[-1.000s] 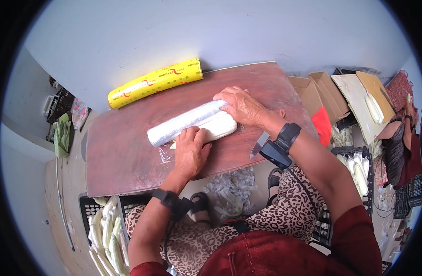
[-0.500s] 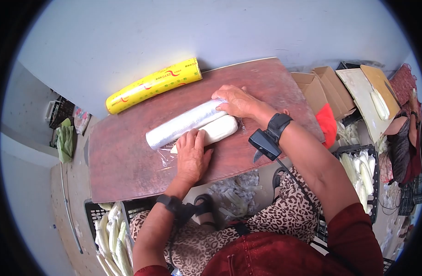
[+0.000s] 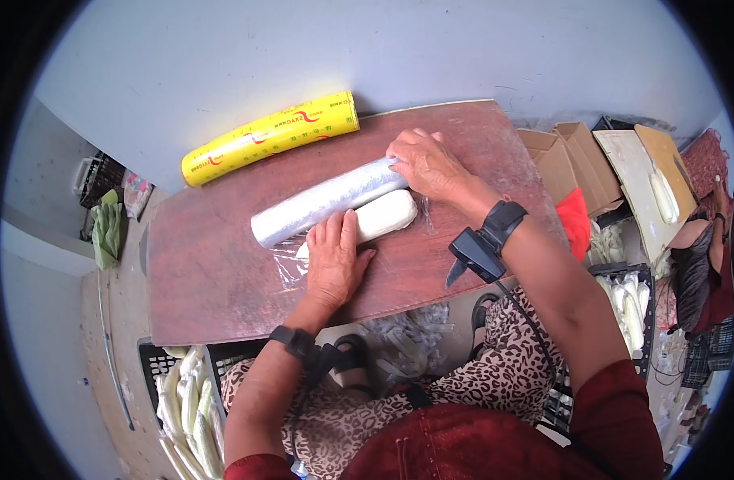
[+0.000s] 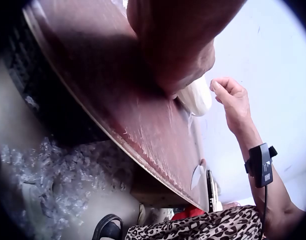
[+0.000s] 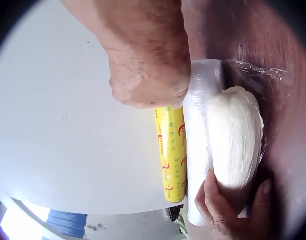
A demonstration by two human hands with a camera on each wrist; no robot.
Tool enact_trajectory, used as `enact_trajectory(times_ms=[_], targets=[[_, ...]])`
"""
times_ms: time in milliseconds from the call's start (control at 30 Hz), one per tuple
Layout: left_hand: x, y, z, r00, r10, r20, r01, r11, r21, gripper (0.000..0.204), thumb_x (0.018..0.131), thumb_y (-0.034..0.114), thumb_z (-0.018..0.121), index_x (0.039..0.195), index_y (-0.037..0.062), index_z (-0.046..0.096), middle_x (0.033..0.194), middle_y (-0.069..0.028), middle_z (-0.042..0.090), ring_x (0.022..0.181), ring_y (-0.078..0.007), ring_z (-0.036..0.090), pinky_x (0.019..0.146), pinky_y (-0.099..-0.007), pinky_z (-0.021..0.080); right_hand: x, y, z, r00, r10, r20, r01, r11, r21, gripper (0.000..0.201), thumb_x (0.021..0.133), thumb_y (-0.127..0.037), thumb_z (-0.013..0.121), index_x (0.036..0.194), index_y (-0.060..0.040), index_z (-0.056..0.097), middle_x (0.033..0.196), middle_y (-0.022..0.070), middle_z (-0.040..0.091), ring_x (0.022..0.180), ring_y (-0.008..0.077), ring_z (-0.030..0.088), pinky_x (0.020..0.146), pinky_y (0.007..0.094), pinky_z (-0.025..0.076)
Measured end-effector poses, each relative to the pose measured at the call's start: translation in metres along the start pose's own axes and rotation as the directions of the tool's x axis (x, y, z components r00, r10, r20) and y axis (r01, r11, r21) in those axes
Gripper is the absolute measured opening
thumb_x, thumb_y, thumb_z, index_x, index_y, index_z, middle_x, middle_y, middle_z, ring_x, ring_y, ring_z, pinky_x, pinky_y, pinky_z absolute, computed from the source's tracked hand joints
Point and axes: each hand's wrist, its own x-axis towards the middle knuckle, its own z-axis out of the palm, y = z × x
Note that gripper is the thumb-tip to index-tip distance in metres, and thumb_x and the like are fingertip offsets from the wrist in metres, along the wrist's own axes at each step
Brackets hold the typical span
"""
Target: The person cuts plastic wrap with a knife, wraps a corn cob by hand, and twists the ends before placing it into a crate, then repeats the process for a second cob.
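Note:
A pale, ribbed vegetable lies on the red-brown table, on a thin sheet of clear film. My left hand holds its near left part; in the right wrist view, fingers and thumb lie on opposite sides of the vegetable. Just behind it lies a roll of cling film. My right hand grips the right end of that roll, its fingers bent over the far side. The left wrist view shows the right hand with its thumb close to the fingers.
A yellow printed roll lies along the wall. Crates of pale vegetables stand below left and right. Cardboard boxes and a red cloth are beyond the right edge. Another person sits at far right.
My right hand has shifted slightly away toward the wall with the roll's right end, widening the gap to the vegetable. The left hand has stayed on the vegetable.

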Motion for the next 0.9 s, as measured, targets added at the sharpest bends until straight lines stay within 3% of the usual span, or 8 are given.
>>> enact_trajectory(times_ms=[67, 100, 167, 267, 367, 500, 700, 900], targets=[[0.002, 0.0, -0.004, 1.0, -0.009, 0.026, 0.009, 1.0, -0.006, 0.078, 0.074, 0.021, 0.077, 0.137, -0.0012, 0.038, 0.131, -0.0208, 0.045, 0.121, -0.0381, 0.042, 0.104, -0.0498, 0.032, -0.004, -0.003, -0.019, 0.995, 0.013, 0.097, -0.01, 1.0, -0.027, 0.01, 0.086, -0.016, 0.062, 0.089, -0.007, 0.062, 0.095, 0.0095, 0.062, 0.096, 0.0302, 0.057, 0.085, 0.0443, 0.042], [0.002, 0.0, -0.006, 0.999, -0.016, 0.038, 0.016, 1.0, -0.008, 0.077, 0.074, 0.021, 0.077, 0.137, -0.0013, 0.038, 0.131, -0.0203, 0.045, 0.121, -0.0375, 0.043, 0.105, -0.0495, 0.031, -0.008, -0.004, -0.026, 0.977, 0.034, 0.212, -0.035, 0.999, 0.0, 0.01, 0.086, -0.015, 0.063, 0.09, -0.0062, 0.062, 0.095, 0.01, 0.062, 0.095, 0.0314, 0.059, 0.083, 0.0448, 0.043], [0.001, -0.002, -0.008, 0.999, -0.005, 0.044, 0.006, 1.0, -0.014, 0.077, 0.074, 0.02, 0.076, 0.137, -0.002, 0.038, 0.132, -0.0209, 0.044, 0.122, -0.0377, 0.042, 0.105, -0.0495, 0.031, -0.019, -0.005, -0.036, 0.897, 0.066, 0.436, -0.096, 0.994, 0.046, 0.01, 0.086, -0.013, 0.064, 0.09, -0.0046, 0.062, 0.096, 0.011, 0.063, 0.091, 0.034, 0.061, 0.079, 0.0459, 0.046], [0.0, -0.004, -0.01, 0.999, 0.015, 0.043, -0.014, 1.0, -0.025, 0.077, 0.074, 0.019, 0.075, 0.137, -0.0028, 0.037, 0.132, -0.0215, 0.043, 0.122, -0.0377, 0.042, 0.105, -0.0491, 0.031, -0.045, -0.018, -0.043, 0.798, 0.073, 0.598, -0.091, 0.996, 0.0, 0.013, 0.084, -0.012, 0.065, 0.09, -0.0019, 0.061, 0.094, 0.0124, 0.062, 0.089, 0.0371, 0.062, 0.074, 0.047, 0.049], [0.002, -0.004, -0.011, 0.998, 0.012, 0.065, -0.01, 0.999, -0.037, 0.077, 0.073, 0.02, 0.075, 0.136, -0.0031, 0.037, 0.132, -0.0214, 0.043, 0.121, -0.0374, 0.042, 0.105, -0.0483, 0.031, -0.071, -0.025, -0.029, 0.896, -0.082, 0.437, 0.121, 0.991, -0.064, 0.016, 0.082, -0.011, 0.067, 0.093, -0.0014, 0.059, 0.091, 0.0144, 0.061, 0.083, 0.0398, 0.063, 0.072, 0.0484, 0.051], [0.001, -0.008, -0.01, 0.998, 0.027, 0.063, -0.024, 0.999, -0.043, 0.077, 0.074, 0.02, 0.075, 0.137, -0.0024, 0.036, 0.129, -0.0229, 0.043, 0.118, -0.0398, 0.042, 0.103, -0.0489, 0.032, -0.076, -0.03, -0.009, 0.865, -0.151, 0.478, 0.28, 0.937, -0.21, 0.011, 0.085, -0.009, 0.057, 0.091, 0.0001, 0.057, 0.088, 0.0175, 0.06, 0.081, 0.036, 0.065, 0.071, 0.0456, 0.053], [0.002, -0.008, -0.013, 0.997, 0.032, 0.064, -0.03, 0.999, -0.041, 0.08, 0.075, 0.026, 0.077, 0.137, -0.0032, 0.036, 0.129, -0.0228, 0.044, 0.118, -0.0396, 0.043, 0.102, -0.0487, 0.033, -0.078, -0.025, 0.002, 0.886, -0.127, 0.445, 0.266, 0.927, -0.264, 0.008, 0.086, -0.007, 0.051, 0.089, -0.0012, 0.055, 0.086, 0.018, 0.058, 0.081, 0.0346, 0.065, 0.068, 0.0441, 0.054], [0.002, -0.007, -0.012, 0.998, 0.024, 0.056, -0.024, 1.0, 0.006, 0.088, 0.071, 0.037, 0.08, 0.136, -0.0039, 0.038, 0.13, -0.0214, 0.046, 0.12, -0.0375, 0.044, 0.104, -0.0478, 0.033, -0.072, -0.027, -0.013, 0.944, -0.202, 0.261, 0.259, 0.943, -0.207, 0.01, 0.085, -0.006, 0.056, 0.089, -0.0011, 0.049, 0.088, 0.0168, 0.054, 0.079, 0.036, 0.062, 0.066, 0.0467, 0.051]])
